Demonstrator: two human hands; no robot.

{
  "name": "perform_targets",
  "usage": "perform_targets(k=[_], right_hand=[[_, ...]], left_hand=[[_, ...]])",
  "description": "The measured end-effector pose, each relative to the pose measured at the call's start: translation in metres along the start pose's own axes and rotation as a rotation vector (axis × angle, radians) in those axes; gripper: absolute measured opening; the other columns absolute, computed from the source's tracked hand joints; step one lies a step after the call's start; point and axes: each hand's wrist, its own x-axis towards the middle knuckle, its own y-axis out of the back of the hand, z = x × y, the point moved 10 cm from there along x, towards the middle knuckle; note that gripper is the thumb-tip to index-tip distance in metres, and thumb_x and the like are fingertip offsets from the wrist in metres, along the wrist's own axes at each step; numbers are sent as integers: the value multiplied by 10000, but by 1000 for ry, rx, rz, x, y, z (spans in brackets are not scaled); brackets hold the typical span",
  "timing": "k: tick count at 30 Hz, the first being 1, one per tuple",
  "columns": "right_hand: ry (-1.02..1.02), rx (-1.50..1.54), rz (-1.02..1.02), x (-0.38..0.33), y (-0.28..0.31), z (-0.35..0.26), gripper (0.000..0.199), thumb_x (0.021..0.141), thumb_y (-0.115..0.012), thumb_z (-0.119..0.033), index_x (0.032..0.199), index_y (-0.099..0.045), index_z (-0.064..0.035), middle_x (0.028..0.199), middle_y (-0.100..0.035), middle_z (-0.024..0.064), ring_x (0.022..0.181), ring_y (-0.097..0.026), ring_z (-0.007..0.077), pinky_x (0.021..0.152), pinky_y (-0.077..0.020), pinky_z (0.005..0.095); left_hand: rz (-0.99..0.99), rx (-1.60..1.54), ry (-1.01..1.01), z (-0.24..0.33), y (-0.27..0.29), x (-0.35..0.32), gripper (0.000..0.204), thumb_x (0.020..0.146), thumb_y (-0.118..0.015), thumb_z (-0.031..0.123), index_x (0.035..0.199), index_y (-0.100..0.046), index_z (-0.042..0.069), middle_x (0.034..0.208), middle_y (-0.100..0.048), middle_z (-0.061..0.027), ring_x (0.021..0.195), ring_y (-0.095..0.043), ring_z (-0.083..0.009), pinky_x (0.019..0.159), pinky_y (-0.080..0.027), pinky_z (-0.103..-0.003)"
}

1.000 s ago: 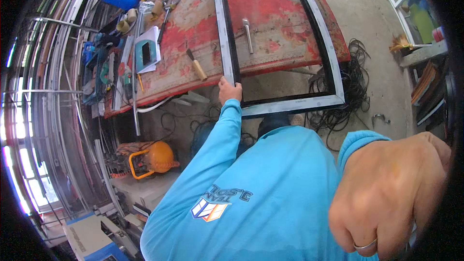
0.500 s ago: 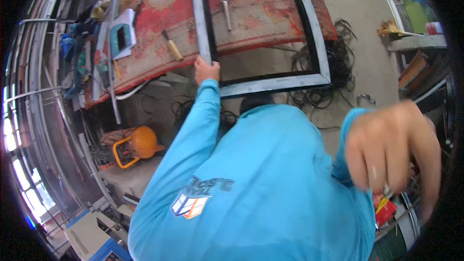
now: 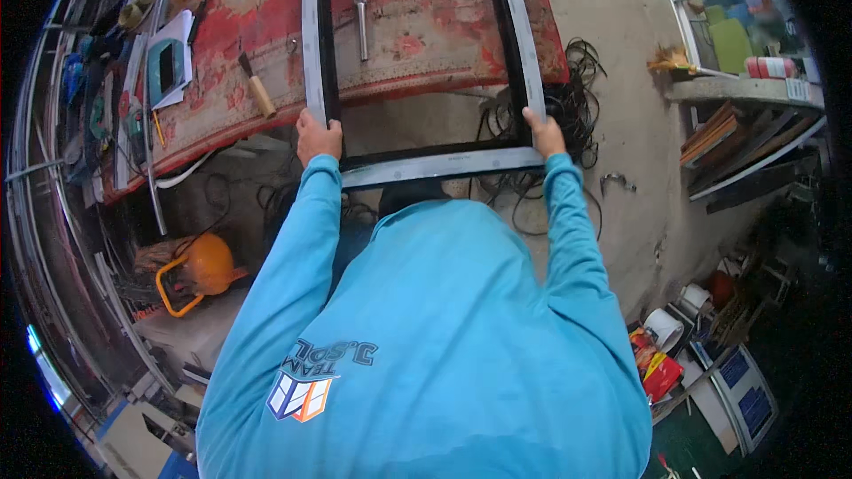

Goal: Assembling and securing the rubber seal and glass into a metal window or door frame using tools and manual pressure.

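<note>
A rectangular frame (image 3: 444, 163), pale grey on its outer face with a black inner edge, lies partly over a red-covered table and juts out past its near edge. My left hand (image 3: 318, 137) is wrapped round the left side bar close to the near corner. Round the right side bar, also near its corner, my right hand (image 3: 544, 133) is closed. Seen through the frame's opening, a metal ratchet wrench (image 3: 361, 23) rests on the table. Left of the frame lies a wooden-handled tool (image 3: 259, 93), perhaps a chisel.
The worn red table (image 3: 240, 62) holds a teal-cased device (image 3: 169, 71) on papers at its left. Black tubing (image 3: 581, 98) is heaped on the floor to the right. An orange round tank (image 3: 206, 264) stands lower left; a shelf (image 3: 745, 90) is at right.
My right hand has come from the lower right, off the frame, to the frame's right bar and closed on it. My left hand keeps its hold. The view has shifted rightward.
</note>
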Motion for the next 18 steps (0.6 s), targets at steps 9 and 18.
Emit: perform_targets(k=[9, 18], right_hand=[[-56, -267, 212, -32, 18, -25, 986, 779, -569, -833, 1258, -656, 24, 1183, -688, 283, 1129, -644, 455, 980, -494, 506], [-37, -247, 236, -33, 19, -24, 1037, 767, -552, -856, 1264, -641, 50, 1168, -681, 313, 1115, -652, 463, 969, -507, 516]], left_hand=[[54, -41, -29, -1, 0, 0, 661, 867, -661, 330, 1422, -428, 56, 1387, -542, -219, 1160, -608, -453, 985, -496, -522], [50, -51, -34, -3, 1, 1, 634, 854, -660, 303, 1390, -436, 50, 1356, -548, -241, 1144, -611, -456, 952, -510, -530]])
